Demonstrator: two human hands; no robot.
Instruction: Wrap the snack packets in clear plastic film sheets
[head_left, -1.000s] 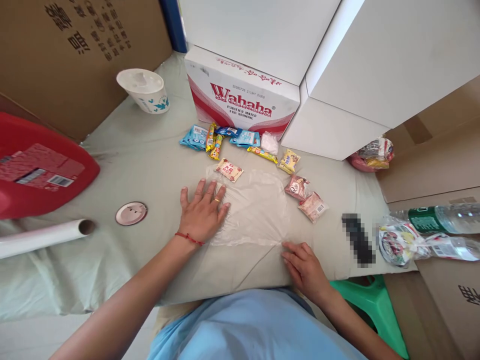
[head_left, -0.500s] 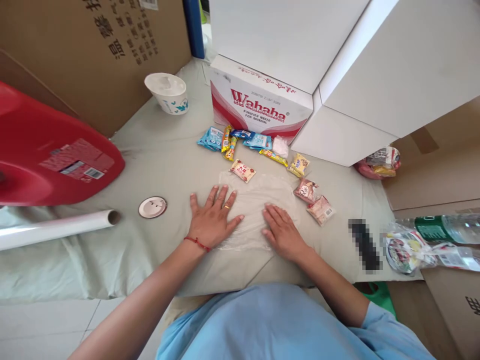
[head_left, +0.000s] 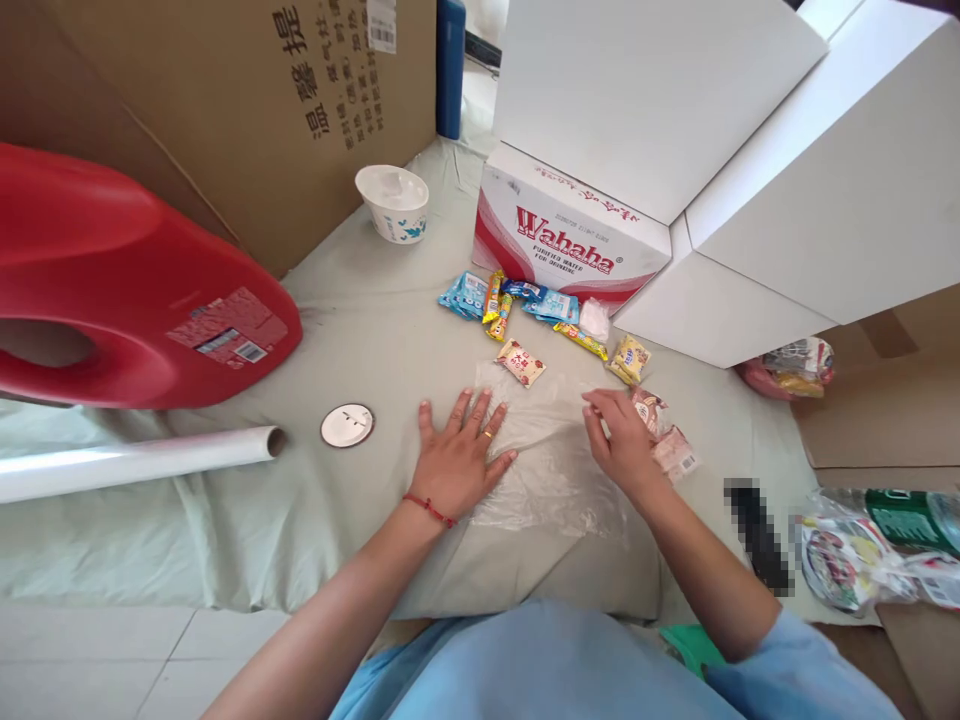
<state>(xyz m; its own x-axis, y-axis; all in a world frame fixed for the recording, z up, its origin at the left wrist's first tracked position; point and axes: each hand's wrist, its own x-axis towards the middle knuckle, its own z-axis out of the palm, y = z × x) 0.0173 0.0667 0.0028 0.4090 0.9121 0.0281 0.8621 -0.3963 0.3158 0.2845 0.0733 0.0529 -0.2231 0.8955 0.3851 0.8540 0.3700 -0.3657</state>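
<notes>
A clear thin plastic bag (head_left: 547, 480) lies spread on the cloth in front of me. My left hand (head_left: 457, 455) rests flat with fingers spread on the bag's left edge and the cloth. My right hand (head_left: 619, 440) hovers over the bag's right part, its fingers loosely bent and apart, with nothing visible in them. Just beyond that hand are two brown snack packets (head_left: 677, 453), partly covered by it. A cream snack packet (head_left: 520, 363) sits beyond the bag's far edge, and a yellow packet (head_left: 630, 358) lies farther right.
Several blue packets (head_left: 466, 294) and yellow sticks line the Wahaha box (head_left: 570, 230). Leftward are a paper bowl (head_left: 401, 215), a round badge (head_left: 347, 426), a white roll (head_left: 150, 463) and a red jug (head_left: 150, 270). A blurred dark object (head_left: 757, 535) and a bottle (head_left: 907, 518) lie right.
My right hand has risen from lying flat on the bag, its fingers bending, and moved toward the brown packets. My left hand stays flat. The camera view has shifted left.
</notes>
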